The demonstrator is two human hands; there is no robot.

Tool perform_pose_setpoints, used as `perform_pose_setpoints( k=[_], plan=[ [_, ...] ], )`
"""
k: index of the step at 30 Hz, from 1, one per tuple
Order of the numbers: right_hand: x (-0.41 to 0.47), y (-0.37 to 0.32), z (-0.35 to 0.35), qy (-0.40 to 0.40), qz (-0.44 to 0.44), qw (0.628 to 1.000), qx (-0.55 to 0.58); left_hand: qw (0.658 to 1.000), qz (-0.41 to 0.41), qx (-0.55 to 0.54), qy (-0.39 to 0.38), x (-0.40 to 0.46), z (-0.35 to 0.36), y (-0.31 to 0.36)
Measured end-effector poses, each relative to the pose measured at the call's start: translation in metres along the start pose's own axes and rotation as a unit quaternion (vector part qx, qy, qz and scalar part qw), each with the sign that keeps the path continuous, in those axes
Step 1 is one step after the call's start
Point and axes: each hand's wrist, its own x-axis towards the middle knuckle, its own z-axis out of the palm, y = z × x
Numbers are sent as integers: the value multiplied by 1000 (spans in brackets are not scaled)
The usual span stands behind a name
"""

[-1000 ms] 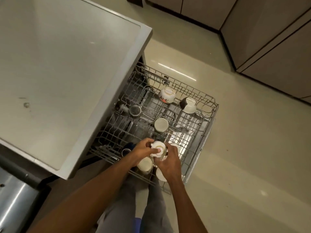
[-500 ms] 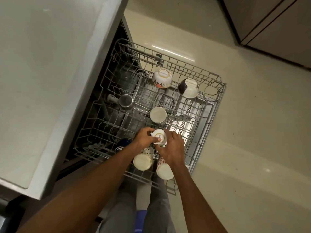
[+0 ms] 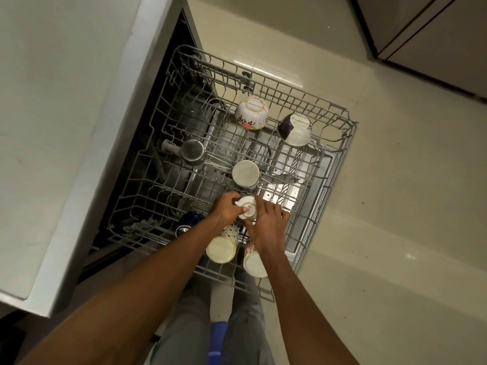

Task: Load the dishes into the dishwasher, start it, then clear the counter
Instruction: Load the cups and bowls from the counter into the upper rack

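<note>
On your far left runs the pale counter [image 3: 60,122], its edge overhanging the dark mouth of the dishwasher [image 3: 168,106]. Pulled out from it over the floor is the grey wire rack [image 3: 340,164], and the dishes sit in it. At the rack's near left lies a dark blue cup [image 3: 191,219]; farther back a small steel strainer [image 3: 191,151] rests with its wire handle pointing right. Your left hand [image 3: 224,209] comes in next — its fingers curl round the left side of a small white cup [image 3: 247,208] turned bottom-up, the thumb pressed on the base. That base carries a gold ring and a small printed mark, too small to read. Just near of it two patterned mugs lie on their sides with their cream insides facing you — the dotted mug [image 3: 222,246] under your left wrist and the red-patterned mug [image 3: 254,262] under your right. Beyond the small cup stands a plain white mug [image 3: 245,173]. Your right hand [image 3: 266,225] clamps the same small cup from the right, fingers bent over its far side. At the far edge of the rack two bowls sit upside down: a floral bowl [image 3: 251,113] with a gold-ringed foot, and right of it a purple-and-cream bowl [image 3: 295,129]. On the far right, dark cabinet doors [image 3: 432,35] meet the floor.
</note>
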Motion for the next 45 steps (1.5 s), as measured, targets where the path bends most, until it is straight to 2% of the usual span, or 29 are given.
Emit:
perform_pose_setpoints(
  k=[8,15,20,25,29,36,41,45],
  plan=[
    [-3,-5,-12,-12,9,1000,-2,1000,-1,-2,6,-11,-1,3],
    [-24,2,-48,96,-17,986,133,998,-14,0,58,-56,-8,13],
    [-47,5,-80,147,-4,973,176,997,8,32,75,-106,-25,20],
    [-81,-6,-106,149,12,970,191,994,48,68,73,-157,-40,23],
    [-117,-35,-124,119,8,976,182,992,57,72,84,-201,-54,17],
    [-171,-98,-136,55,-82,989,110,985,84,107,102,-271,-91,-20],
    [-201,-154,-139,63,-153,983,79,977,102,139,126,-311,-129,-66],
    [-233,-200,-126,57,-219,974,24,969,109,111,189,-349,-165,-110]
  ],
)
